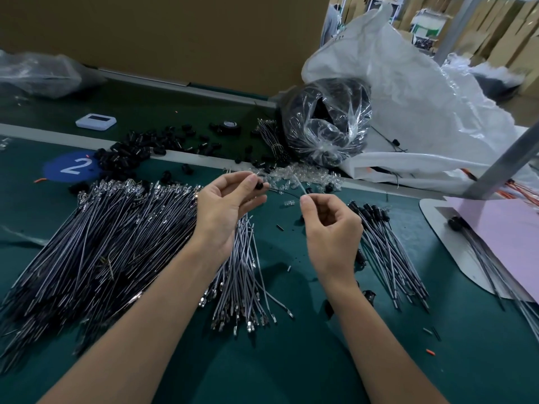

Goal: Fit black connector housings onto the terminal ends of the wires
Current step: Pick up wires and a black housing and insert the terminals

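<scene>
My left hand (230, 199) pinches a black connector housing (259, 186) above the surface (291, 360); my right hand (329, 225) pinches the wire (287, 193) beside it. If the wire enters skewed, it could bend or jam.

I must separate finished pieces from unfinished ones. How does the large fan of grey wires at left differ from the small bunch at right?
The large fan of grey wires is far bigger than the small bunch of grey wires. The fan's far ends show bare metal terminals; the bunch's far ends carry black housings. Both lie on the green mat.
</scene>
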`<control>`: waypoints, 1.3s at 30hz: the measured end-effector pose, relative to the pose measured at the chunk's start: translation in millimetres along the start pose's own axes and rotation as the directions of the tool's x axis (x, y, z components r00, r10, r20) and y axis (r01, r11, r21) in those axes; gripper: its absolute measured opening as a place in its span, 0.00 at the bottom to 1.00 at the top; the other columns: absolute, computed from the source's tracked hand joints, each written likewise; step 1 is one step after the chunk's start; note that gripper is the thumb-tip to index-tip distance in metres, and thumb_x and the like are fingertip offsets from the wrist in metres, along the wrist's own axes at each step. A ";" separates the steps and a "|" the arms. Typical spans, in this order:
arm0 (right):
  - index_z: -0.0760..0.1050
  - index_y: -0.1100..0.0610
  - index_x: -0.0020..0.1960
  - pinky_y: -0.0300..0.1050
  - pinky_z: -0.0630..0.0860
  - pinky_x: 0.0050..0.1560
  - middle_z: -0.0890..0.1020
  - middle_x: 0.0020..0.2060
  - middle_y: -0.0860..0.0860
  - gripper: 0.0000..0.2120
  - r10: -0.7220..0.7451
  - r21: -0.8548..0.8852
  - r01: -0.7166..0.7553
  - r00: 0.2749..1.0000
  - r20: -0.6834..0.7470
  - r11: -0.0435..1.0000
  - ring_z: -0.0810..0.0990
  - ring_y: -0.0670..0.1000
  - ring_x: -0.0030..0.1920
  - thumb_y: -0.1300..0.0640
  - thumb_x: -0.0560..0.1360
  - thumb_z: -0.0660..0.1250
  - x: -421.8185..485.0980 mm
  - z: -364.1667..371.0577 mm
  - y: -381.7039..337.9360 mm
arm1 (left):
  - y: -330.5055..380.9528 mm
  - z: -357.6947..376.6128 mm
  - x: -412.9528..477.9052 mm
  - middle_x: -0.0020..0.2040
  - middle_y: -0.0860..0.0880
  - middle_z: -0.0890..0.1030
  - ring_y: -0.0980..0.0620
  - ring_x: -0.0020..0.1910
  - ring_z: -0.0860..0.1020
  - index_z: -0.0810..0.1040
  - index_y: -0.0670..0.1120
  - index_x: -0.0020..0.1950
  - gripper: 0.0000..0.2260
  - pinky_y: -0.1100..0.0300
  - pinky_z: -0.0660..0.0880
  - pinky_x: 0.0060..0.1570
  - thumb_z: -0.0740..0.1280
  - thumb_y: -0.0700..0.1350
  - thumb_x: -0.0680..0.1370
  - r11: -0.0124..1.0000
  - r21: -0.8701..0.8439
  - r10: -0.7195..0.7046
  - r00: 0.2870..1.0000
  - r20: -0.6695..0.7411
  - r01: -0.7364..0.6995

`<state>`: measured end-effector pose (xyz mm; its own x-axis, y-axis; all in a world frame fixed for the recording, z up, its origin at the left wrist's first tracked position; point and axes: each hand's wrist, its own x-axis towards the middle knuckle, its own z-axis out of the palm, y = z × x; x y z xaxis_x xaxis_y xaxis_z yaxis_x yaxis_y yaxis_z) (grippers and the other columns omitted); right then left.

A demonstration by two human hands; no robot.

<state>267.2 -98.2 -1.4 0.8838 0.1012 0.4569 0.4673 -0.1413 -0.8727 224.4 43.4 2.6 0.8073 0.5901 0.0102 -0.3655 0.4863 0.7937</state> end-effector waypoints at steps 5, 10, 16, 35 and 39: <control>0.81 0.55 0.42 0.32 0.70 0.32 0.79 0.30 0.44 0.06 -0.006 0.003 0.006 1.000 0.007 1.000 0.74 0.41 0.29 0.58 0.77 0.70 -1.9 3.1 0.6 | -2.8 0.7 0.8 0.44 0.41 0.85 0.46 0.45 0.85 0.80 0.39 0.49 0.05 0.61 0.80 0.42 0.70 0.36 0.75 1.000 0.009 -0.004 1.000 -0.017 0.004; 0.80 0.55 0.42 0.31 0.70 0.33 0.79 0.31 0.44 0.05 -0.002 0.030 0.000 0.999 0.045 1.000 0.74 0.40 0.30 0.58 0.77 0.70 -3.4 3.6 1.1 | -0.4 1.0 -0.4 0.45 0.40 0.85 0.46 0.45 0.85 0.79 0.38 0.50 0.05 0.61 0.81 0.42 0.69 0.36 0.75 0.999 -0.023 -0.026 0.999 -0.030 0.025; 0.79 0.53 0.41 0.32 0.72 0.33 0.79 0.31 0.44 0.06 -0.015 0.042 0.010 0.995 0.103 0.999 0.75 0.40 0.31 0.59 0.77 0.69 -7.5 6.6 -1.0 | 2.9 1.3 -0.8 0.45 0.42 0.85 0.47 0.46 0.85 0.78 0.40 0.50 0.04 0.60 0.81 0.45 0.66 0.33 0.77 0.997 -0.079 -0.022 0.999 -0.041 0.018; 0.83 0.54 0.42 0.31 0.71 0.34 0.81 0.30 0.43 0.04 -0.034 -0.070 0.044 0.989 0.143 0.997 0.77 0.41 0.30 0.59 0.76 0.72 -3.3 4.6 6.6 | -2.1 1.9 -0.2 0.45 0.42 0.84 0.47 0.47 0.84 0.78 0.37 0.52 0.07 0.61 0.80 0.45 0.66 0.30 0.76 0.993 -0.118 -0.002 1.000 0.012 0.003; 0.83 0.56 0.42 0.31 0.69 0.33 0.79 0.29 0.42 0.04 -0.067 -0.049 0.073 0.992 0.109 0.996 0.75 0.40 0.29 0.59 0.75 0.72 -3.4 4.8 5.8 | -4.1 2.3 -1.9 0.46 0.43 0.84 0.49 0.47 0.84 0.78 0.37 0.54 0.10 0.60 0.80 0.49 0.66 0.28 0.74 0.999 -0.042 0.015 0.999 0.043 -0.013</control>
<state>266.8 -94.7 -8.8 0.8425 0.2175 0.4928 0.5310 -0.1820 -0.8276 225.4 38.8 0.7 0.8210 0.5689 0.0484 -0.3954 0.5054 0.7670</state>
